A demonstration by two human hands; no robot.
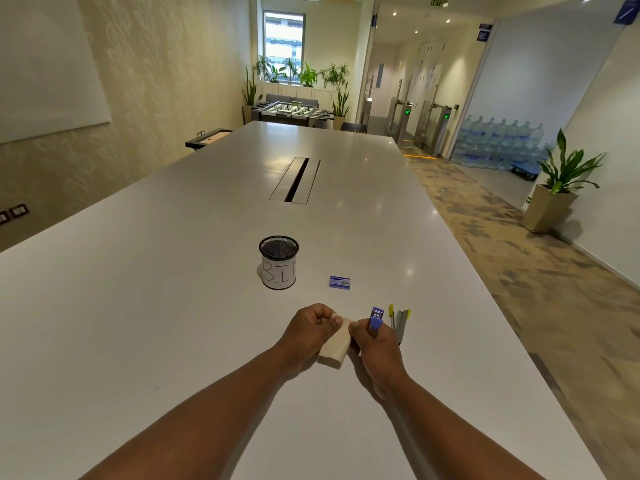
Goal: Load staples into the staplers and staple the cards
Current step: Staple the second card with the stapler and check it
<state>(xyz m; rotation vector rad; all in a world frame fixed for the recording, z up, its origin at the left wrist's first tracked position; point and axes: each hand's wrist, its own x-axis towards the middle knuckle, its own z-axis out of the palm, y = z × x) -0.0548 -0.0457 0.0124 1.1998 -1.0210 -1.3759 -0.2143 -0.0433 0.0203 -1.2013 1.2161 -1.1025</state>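
Left hand: the left hand [311, 325] is curled closed, its fingers pinching the top edge of a small cream paper card stack [335, 344] that lies on the long white worktop [138, 306].
Right hand: the right hand [372, 342] is wrapped round a small purple stapler [376, 319], held at the cards' right edge.
Second stapler: a yellow-and-grey stapler [400, 320] lies opened out just beside the right hand, apparently awaiting staples.
Staples: the small blue staple box [339, 282] sits near a black mesh cup marked BIN [279, 263].
Progress: stapling seems under way; whether any card is stapled I cannot tell.
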